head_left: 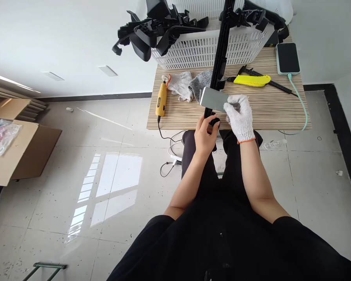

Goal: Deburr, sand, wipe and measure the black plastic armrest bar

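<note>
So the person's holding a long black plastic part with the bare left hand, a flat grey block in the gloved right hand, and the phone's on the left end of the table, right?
Not quite. In the head view the phone lies at the table's right end, not the left. The rest stands: bare left hand on the long black plastic part, gloved right hand on the flat grey block.

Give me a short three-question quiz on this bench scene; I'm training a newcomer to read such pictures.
1. True or false: both hands wear gloves.
2. What does the gloved right hand press against the long black part? A) a grey flat block B) the phone C) the yellow tool
3. Which object lies at the table's left edge, with a cord hanging down?

Key
1. False: the left hand is bare and grips the black part's lower end.
2. A, the grey block.
3. The yellow tool on the table.
</note>
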Motion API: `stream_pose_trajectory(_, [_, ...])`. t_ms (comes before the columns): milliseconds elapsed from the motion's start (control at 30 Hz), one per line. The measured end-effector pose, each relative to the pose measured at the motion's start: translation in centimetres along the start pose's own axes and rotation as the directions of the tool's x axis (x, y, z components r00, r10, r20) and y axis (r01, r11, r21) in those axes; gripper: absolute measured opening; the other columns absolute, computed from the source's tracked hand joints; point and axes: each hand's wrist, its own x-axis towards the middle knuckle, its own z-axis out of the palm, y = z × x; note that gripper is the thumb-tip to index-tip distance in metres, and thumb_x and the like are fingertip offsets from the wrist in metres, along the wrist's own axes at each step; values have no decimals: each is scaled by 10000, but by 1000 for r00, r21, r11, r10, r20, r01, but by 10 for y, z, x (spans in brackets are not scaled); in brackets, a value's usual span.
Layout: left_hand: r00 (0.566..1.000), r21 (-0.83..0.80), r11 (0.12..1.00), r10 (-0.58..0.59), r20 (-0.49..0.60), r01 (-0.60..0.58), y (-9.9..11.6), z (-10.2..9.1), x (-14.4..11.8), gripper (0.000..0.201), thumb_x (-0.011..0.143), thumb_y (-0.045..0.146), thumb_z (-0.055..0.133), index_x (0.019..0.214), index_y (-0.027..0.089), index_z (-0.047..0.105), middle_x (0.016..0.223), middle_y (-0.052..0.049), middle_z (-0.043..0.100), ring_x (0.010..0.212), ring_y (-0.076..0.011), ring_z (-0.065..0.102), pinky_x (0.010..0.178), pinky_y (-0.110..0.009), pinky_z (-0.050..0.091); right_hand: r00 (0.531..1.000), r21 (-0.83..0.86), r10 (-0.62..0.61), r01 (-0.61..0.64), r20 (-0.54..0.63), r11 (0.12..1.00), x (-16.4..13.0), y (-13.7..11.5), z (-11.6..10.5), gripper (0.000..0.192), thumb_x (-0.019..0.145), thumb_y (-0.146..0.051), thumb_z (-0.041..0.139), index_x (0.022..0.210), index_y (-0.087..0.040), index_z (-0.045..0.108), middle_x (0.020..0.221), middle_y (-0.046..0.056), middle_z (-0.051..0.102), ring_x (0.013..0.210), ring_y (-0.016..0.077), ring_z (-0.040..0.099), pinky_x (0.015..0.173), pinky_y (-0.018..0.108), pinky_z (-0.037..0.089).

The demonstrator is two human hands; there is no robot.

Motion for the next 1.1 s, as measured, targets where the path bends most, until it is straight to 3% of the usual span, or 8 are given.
stream_pose_trajectory(67, [1000, -1, 1000, 8, -2, -8, 0, 0, 0, 311, 980, 455, 545, 1182, 253, 668, 1367, -95, 612, 647, -42, 612, 657, -209, 572, 1000, 2, -15, 15, 27, 1000, 1, 3, 0, 197, 862, -387, 695, 974, -263, 590, 1027, 4, 614, 604, 51, 550, 453, 202, 469])
stream_pose_trajectory(200, [1000, 10, 1000, 19, -3, -19, 0, 0, 0, 314, 988, 456, 528, 1191, 255, 659, 1343, -94, 620, 687, -57, 633, 663, -213, 576, 993, 32, -61, 64, -101, 997, 2, 5, -1, 228, 903, -435, 632, 1069, -289, 577, 1095, 14, 601, 629, 57, 571, 453, 207, 469])
stream_pose_trajectory(333, [1000, 14, 1000, 17, 3, -17, -1, 0, 0, 314, 985, 461, 533, 1184, 255, 660, 1362, -96, 611, 689, -58, 634, 662, -215, 576, 999, -18, -16, 17, 50, 1000, 2, 4, -2, 209, 870, -403, 679, 999, -265, 588, 1008, 12, 603, 639, 69, 574, 458, 205, 464])
stream_pose_trajectory(467, [1000, 13, 1000, 12, 4, -12, -2, 1, -1, 322, 984, 468, 531, 1194, 259, 659, 1358, -100, 606, 677, -61, 627, 663, -227, 579, 997, -1, -54, 54, -62, 999, 3, 4, -1, 190, 902, -403, 631, 1023, -272, 566, 1062, 15, 593, 634, 62, 562, 462, 206, 457])
stream_pose_trajectory(567, [1000, 6, 1000, 4, 0, -4, -2, 1, -1, 326, 975, 474, 545, 1188, 257, 663, 1357, -102, 604, 664, -58, 618, 667, -230, 578, 999, -29, -35, 36, 28, 999, 2, 4, -2, 180, 884, -378, 664, 979, -260, 565, 1029, 12, 593, 617, 58, 549, 453, 202, 439])
stream_pose_trajectory(800, [1000, 3, 1000, -25, 14, 25, 0, 0, -1, 345, 974, 499, 535, 1182, 256, 664, 1374, -104, 592, 683, -59, 622, 668, -226, 571, 998, -18, 27, -26, 53, 999, 2, -2, -3, 159, 866, -336, 675, 957, -259, 570, 961, -4, 596, 591, 50, 522, 443, 192, 428])
stream_pose_trajectory(967, [1000, 5, 1000, -19, 15, 19, 1, -1, 0, 345, 978, 497, 528, 1188, 258, 662, 1344, -98, 612, 697, -65, 625, 669, -225, 572, 998, 8, 22, -21, -51, 1000, 0, -4, -2, 161, 885, -385, 644, 998, -281, 595, 993, -1, 620, 591, 62, 536, 445, 204, 446])
stream_pose_trajectory(1100, [1000, 0, 1000, -30, 2, 30, 1, -2, -1, 345, 973, 505, 534, 1179, 261, 665, 1358, -103, 602, 675, -60, 615, 655, -232, 572, 995, -47, 50, -46, 86, 998, -5, -6, -4, 171, 880, -410, 658, 991, -280, 647, 927, -3, 628, 622, 80, 565, 475, 211, 475])
